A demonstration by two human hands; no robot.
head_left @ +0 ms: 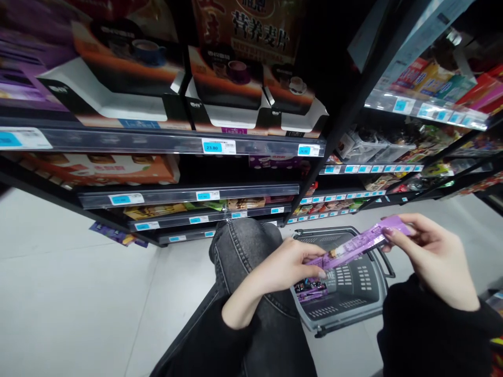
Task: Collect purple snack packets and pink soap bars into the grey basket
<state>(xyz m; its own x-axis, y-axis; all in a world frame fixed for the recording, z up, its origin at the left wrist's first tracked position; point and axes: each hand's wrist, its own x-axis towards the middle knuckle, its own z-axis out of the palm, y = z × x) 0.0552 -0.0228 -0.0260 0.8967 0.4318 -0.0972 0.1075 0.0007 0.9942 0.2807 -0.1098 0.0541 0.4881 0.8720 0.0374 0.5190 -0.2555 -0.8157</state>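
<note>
Pinching the lower end of a long, slim, shiny purple packet [353, 248] between thumb and fingers, the left hand [293, 264] shares it with the right hand [438, 256], whose thumb and fingers grip the opposite end, so it slants above an open grey plastic shopping basket [346, 320] with slotted walls. Small purple and dark packets [312, 294] lie at the basket's left side, next to a knee in faded black denim [251, 246] before black shelving [267, 142] with blue-and-white price labels [218, 146].
</note>
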